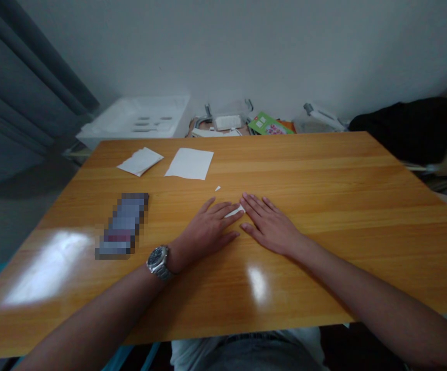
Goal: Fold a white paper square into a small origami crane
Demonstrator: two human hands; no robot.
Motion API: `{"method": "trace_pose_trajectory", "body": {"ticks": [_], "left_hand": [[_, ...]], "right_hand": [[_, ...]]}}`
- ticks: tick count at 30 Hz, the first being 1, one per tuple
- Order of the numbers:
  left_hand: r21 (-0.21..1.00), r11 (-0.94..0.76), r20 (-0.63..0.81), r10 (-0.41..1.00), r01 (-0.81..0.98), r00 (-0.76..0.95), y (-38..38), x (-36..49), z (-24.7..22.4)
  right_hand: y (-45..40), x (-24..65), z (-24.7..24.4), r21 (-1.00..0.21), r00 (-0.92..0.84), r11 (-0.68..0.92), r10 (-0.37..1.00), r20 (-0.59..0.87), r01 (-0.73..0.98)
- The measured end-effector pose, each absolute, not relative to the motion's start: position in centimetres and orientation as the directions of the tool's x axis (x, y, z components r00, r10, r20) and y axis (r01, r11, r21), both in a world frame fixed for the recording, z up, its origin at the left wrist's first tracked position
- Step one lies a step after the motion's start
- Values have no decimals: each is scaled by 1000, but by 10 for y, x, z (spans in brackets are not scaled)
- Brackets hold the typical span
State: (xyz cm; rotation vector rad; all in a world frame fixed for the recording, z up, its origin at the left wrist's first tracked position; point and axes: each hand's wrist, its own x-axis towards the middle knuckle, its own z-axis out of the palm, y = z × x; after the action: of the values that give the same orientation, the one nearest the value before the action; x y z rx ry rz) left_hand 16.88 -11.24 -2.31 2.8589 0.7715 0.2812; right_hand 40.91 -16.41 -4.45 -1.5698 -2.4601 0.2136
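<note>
Under my fingers on the wooden table (362,206) lies a small piece of white paper (234,212), mostly covered, so its full shape is hidden. My left hand (211,226) rests on it from the left, palm down with the fingers spread. From the right, my right hand (267,224) lies flat, its fingertips at the paper's right end. A tiny white paper scrap (217,188) sits just beyond my left fingertips. Farther back are a square white sheet (189,164) and, left of it, some folded or stacked white paper (141,162).
A phone-like object (125,224), blurred out, lies left of my left hand. Behind the table's far edge stand a white plastic tray (165,116), a green packet (269,124) and assorted clutter. Black cloth (412,126) is at the right, a grey curtain (18,77) at the left.
</note>
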Motion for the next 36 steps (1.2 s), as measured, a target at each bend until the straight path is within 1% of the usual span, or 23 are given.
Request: {"method": "trace_pose_trajectory", "body": {"ticks": [5, 10, 17, 24, 30, 36], "left_hand": [[234, -847, 149, 517, 478, 843, -113, 168, -23], [252, -845, 162, 518, 472, 840, -113, 171, -22], [265, -851, 268, 516, 453, 813, -108, 177, -28], [245, -864, 339, 502, 440, 796, -105, 180, -33], [211, -868, 332, 496, 449, 803, -103, 180, -33], [247, -858, 331, 512, 451, 793, -101, 180, -32]], "right_hand": [[-164, 417, -45, -261, -365, 377, 926, 94, 889], [-165, 423, -44, -239, -331, 340, 940, 78, 910], [-164, 422, -44, -242, -336, 349, 937, 94, 905], [-159, 426, -41, -271, -355, 396, 916, 188, 877], [-156, 429, -39, -388, -370, 481, 869, 328, 787], [-154, 429, -43, -419, -408, 544, 833, 374, 727]]}}
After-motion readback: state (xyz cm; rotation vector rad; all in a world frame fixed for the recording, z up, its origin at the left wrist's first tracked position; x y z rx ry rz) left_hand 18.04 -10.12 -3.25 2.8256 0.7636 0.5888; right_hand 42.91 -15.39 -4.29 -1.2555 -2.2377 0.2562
